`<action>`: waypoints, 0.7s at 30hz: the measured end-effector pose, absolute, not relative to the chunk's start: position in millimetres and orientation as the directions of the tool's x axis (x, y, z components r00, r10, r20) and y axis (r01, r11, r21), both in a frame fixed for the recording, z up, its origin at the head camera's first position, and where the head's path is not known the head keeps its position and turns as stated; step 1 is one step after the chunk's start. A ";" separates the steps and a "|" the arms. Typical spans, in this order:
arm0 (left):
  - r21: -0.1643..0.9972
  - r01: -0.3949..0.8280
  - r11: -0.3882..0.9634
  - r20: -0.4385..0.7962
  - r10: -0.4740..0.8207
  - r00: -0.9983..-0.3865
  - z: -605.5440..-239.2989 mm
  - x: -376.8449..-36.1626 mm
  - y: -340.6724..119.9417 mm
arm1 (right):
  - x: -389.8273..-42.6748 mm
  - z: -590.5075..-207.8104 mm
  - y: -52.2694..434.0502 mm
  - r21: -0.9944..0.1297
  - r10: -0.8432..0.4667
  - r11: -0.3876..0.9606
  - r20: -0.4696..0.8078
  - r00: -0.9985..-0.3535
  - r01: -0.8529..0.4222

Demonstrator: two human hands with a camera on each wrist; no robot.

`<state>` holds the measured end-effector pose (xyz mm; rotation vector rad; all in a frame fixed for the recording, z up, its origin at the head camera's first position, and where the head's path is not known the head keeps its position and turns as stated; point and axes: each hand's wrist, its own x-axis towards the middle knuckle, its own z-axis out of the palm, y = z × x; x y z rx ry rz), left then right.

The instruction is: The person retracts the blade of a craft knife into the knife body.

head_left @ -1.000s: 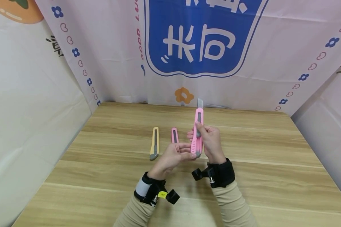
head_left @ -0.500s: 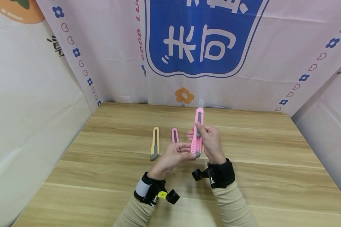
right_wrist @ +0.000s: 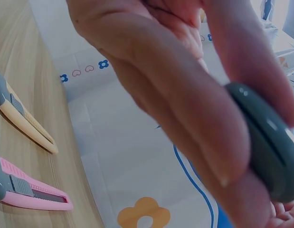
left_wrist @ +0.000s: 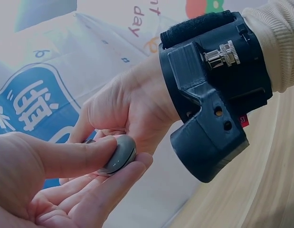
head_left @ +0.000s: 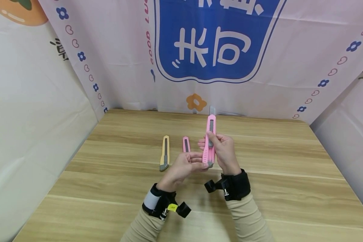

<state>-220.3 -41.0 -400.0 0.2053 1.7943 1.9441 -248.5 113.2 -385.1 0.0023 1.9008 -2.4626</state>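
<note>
The pink knife (head_left: 210,143) is held up off the table (head_left: 290,174), roughly at centre, tip pointed to 12 o'clock with a short bit of blade (head_left: 212,110) poking out the top. It's kept upright like that probably so the slider faces the person and the blade stays aimed away from both hands.

The body is wrapped by the right hand (head_left: 224,151), fingers curled round it and the thumb laid on the slider track, so the thumb looks placed to work the slider. The grey end cap (left_wrist: 117,155) at the bottom is pinched by the left hand (head_left: 184,167) between thumb and fingers, likely to steady the butt end.

Two more knives are left lying flat at about 9 o'clock from the held one: a second pink one (head_left: 186,144) just beside the hands, and a yellow one (head_left: 164,153) further out. Both are parked parallel, tips to 12. A printed cloth (head_left: 211,43) is hung behind the table.
</note>
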 end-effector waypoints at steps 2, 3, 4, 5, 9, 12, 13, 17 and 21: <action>0.970 -0.241 -0.024 -0.205 0.446 -0.871 -399.9 -220.3 -41.0 | -248.8 -385.3 113.0 -0.966 -0.021 -0.257 -0.011 -1.000 0.016; 0.969 -0.245 -0.027 -0.208 0.445 -0.871 -399.9 -220.3 -41.0 | -249.1 -385.6 112.7 -0.965 -0.019 -0.261 -0.004 -1.000 0.009; 0.968 -0.251 -0.028 -0.213 0.445 -0.870 -399.6 -220.4 -41.0 | -249.4 -385.8 112.4 -0.964 -0.017 -0.265 0.002 -1.000 0.003; 0.968 -0.248 -0.027 -0.210 0.447 -0.870 -399.6 -220.5 -41.1 | -249.7 -386.0 112.2 -0.963 -0.015 -0.268 0.008 -1.000 -0.004; 0.970 -0.243 -0.027 -0.206 0.449 -0.869 -400.2 -221.0 -41.0 | -249.9 -386.4 111.4 -0.962 -0.007 -0.273 0.021 -1.000 -0.018; 0.972 -0.233 -0.029 -0.196 0.450 -0.871 -400.6 -221.1 -41.1 | -250.0 -386.6 111.0 -0.960 0.000 -0.279 0.021 -1.000 -0.020; 0.971 -0.236 -0.030 -0.198 0.449 -0.871 -400.6 -221.1 -41.1 | -250.1 -386.7 110.8 -0.959 0.002 -0.283 0.021 -1.000 -0.021; 0.970 -0.240 -0.030 -0.201 0.448 -0.871 -400.2 -221.0 -41.3 | -251.2 -387.2 110.5 -0.953 0.009 -0.301 0.025 -1.000 -0.027; 0.970 -0.240 -0.035 -0.200 0.447 -0.872 -400.5 -221.3 -40.9 | -250.4 -386.8 111.5 -0.955 -0.006 -0.295 0.030 -1.000 -0.027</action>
